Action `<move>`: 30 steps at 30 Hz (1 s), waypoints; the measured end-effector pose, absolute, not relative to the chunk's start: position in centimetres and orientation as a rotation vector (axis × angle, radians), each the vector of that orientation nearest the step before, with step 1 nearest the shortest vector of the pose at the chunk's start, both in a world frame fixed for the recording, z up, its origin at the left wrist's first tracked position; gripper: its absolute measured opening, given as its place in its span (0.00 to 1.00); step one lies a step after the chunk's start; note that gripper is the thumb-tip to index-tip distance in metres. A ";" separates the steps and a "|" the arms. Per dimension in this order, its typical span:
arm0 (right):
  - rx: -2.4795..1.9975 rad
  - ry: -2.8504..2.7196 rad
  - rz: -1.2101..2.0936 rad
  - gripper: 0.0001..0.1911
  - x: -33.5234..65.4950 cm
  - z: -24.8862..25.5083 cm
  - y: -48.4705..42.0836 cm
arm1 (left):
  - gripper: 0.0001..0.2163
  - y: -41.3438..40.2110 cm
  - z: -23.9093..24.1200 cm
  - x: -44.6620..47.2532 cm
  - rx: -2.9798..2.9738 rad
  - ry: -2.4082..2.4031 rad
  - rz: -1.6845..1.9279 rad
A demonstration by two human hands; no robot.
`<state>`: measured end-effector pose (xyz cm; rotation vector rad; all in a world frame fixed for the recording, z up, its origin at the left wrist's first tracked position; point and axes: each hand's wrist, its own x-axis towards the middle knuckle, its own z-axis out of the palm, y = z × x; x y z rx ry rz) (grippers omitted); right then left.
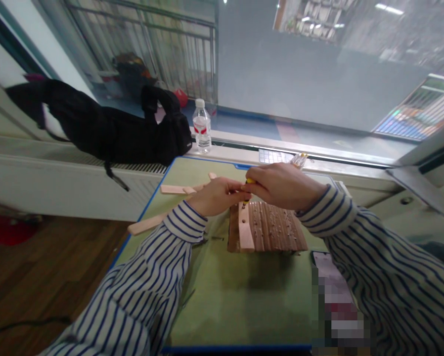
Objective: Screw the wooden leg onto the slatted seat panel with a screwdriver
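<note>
A small yellow-and-black screwdriver (250,181) stands nearly upright over a pale wooden strip (246,236). The fingers of my right hand (281,185) are closed round its top. My left hand (222,197) pinches lower down on the same tool, just above the strip; its fingertips partly cover the shaft. Dark screw heads show in the strip below the tool. Beneath the strip lies a brown corrugated cardboard block (279,227), its ridged top dotted with many small shiny spots. Where the screwdriver's tip meets the wood is too small to make out.
Loose wooden sticks (148,225) lie at the table's left side. A phone (329,277) rests by my right forearm. Behind the green table (244,306), a water bottle (202,126) and a black bag (133,131) stand on the sill by the window.
</note>
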<state>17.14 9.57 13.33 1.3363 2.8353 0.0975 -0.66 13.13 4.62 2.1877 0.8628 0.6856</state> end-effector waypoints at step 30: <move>1.383 2.859 0.090 0.20 16.6 12.6 9.4 | 0.14 13.2 4.0 -0.9 2.156 0.832 0.653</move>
